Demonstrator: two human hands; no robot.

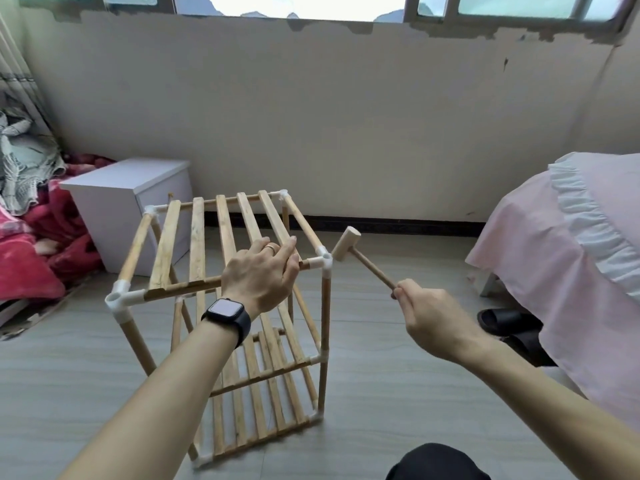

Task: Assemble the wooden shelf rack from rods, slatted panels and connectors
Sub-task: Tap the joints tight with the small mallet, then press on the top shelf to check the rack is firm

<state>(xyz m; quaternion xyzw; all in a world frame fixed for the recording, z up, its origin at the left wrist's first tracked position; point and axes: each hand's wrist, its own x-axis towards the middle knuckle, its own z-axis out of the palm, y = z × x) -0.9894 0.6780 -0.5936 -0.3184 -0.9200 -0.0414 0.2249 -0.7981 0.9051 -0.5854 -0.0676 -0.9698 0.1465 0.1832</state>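
The wooden slatted shelf rack [197, 237] stands on the grey floor [381, 375]. The left hand [259, 275], grip clamped, holds its top front rod [187, 287]. The right hand [433, 320], grip clamped, holds a small wooden mallet [346, 244] beside a white corner connector [322, 260].

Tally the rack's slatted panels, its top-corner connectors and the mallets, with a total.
Slatted panels: 3 (top, middle, bottom)
Top-corner connectors: 4
Wooden mallet: 1
Total: 8
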